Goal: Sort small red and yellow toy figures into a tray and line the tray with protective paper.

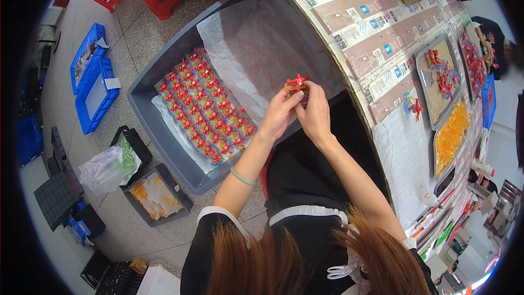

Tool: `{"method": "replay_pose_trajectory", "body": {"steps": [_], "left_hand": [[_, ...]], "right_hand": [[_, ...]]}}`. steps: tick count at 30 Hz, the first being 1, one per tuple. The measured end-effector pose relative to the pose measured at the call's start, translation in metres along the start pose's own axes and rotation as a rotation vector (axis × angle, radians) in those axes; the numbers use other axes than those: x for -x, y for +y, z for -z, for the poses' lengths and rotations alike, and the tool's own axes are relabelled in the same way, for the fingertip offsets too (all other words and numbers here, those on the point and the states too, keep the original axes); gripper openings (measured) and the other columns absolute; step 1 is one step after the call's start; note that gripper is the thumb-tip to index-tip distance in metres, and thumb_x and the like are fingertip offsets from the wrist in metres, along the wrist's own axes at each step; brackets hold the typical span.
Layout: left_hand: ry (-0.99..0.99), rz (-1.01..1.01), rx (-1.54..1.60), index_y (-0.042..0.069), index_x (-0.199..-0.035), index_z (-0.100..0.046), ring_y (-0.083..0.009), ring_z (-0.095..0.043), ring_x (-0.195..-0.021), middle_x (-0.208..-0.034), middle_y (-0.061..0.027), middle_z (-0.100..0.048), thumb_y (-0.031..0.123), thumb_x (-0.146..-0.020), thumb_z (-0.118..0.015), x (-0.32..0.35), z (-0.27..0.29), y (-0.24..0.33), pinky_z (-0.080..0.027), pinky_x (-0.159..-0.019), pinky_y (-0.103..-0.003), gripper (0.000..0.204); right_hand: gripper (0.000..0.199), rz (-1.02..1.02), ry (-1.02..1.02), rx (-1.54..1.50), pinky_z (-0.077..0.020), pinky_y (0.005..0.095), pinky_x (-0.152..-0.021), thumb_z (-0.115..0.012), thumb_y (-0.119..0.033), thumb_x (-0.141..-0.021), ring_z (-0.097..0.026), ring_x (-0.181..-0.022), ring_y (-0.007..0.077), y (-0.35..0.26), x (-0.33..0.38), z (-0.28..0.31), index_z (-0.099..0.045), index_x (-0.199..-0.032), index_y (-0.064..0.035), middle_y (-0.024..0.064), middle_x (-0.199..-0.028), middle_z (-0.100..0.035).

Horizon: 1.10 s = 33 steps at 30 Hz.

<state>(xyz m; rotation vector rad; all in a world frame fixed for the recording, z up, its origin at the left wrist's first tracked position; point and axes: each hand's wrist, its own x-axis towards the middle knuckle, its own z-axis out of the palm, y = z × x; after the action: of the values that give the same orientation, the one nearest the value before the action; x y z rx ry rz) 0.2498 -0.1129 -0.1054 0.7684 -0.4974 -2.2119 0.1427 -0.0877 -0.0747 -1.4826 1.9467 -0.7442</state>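
Observation:
Both hands meet over the right part of a big grey tub (204,183). My left hand (279,110) pinches a small red and amber plastic toy figure (297,81) between thumb and fingers. My right hand (315,113) closes on the same figure from the other side, covering its lower part. Inside the tub, several rows of similar red, yellow and clear figures (202,109) stand packed close together on white paper. A sheet of thin white paper (262,38) lies over the rest of the tub, beneath and beyond my hands.
Beside me on the right, a cardboard-covered bench (360,38) carries a tray of red parts (445,79), a tray of amber parts (452,136) and a loose red figure (416,108). To the left, blue crates (95,95) and a grey bin (155,196) sit on the floor.

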Motion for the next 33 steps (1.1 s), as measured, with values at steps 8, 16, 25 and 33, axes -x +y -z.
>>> {"method": "replay_pose_trajectory", "body": {"steps": [8, 16, 25, 33], "left_hand": [[0.035, -0.057, -0.198, 0.000, -0.107, -0.053, -0.0163, -0.059, -0.084, -0.095, -0.0057, -0.059, 0.012, -0.087, -0.051, -0.038, 0.012, -0.003, -0.047, -0.074, -0.027, 0.023], [0.024, -0.710, -1.571, 0.007, -0.101, -0.059, -0.0328, -0.057, -0.085, -0.098, -0.0140, -0.055, 0.011, -0.080, -0.054, -0.113, -0.003, -0.049, -0.046, -0.075, -0.036, 0.022], [-0.106, -0.901, -1.613, 0.010, -0.103, -0.055, -0.0313, -0.056, -0.086, -0.099, -0.0128, -0.052, 0.016, -0.078, -0.052, -0.111, 0.024, -0.076, -0.047, -0.071, -0.038, 0.026], [-0.045, -0.500, -1.627, 0.007, -0.100, -0.056, -0.0326, -0.057, -0.084, -0.102, -0.0142, -0.052, 0.016, -0.081, -0.049, -0.121, 0.015, -0.085, -0.048, -0.071, -0.040, 0.021]], "right_hand": [[0.047, 0.081, 0.110, -0.177, -0.0441, 0.0304, -0.077, -0.062, 0.000, -0.072, -0.051, -0.090, 0.0247, 0.009, 0.067, 0.034, -0.044, -0.116, -0.0017, 0.0156, -0.109, -0.046], [0.027, -0.002, -0.008, -0.128, -0.0445, 0.0285, -0.073, -0.058, -0.001, -0.076, -0.055, -0.082, 0.0216, 0.026, 0.112, 0.047, -0.053, -0.103, -0.0001, 0.0121, -0.094, -0.054], [0.026, -0.024, 0.016, -0.099, -0.0456, 0.0284, -0.073, -0.057, -0.001, -0.077, -0.056, -0.081, 0.0210, 0.033, 0.109, 0.047, -0.053, -0.102, 0.0002, 0.0122, -0.093, -0.054], [0.023, -0.010, -0.029, -0.111, -0.0466, 0.0282, -0.071, -0.058, -0.001, -0.077, -0.057, -0.078, 0.0204, 0.031, 0.107, 0.044, -0.055, -0.100, -0.0007, 0.0115, -0.091, -0.055]]}}
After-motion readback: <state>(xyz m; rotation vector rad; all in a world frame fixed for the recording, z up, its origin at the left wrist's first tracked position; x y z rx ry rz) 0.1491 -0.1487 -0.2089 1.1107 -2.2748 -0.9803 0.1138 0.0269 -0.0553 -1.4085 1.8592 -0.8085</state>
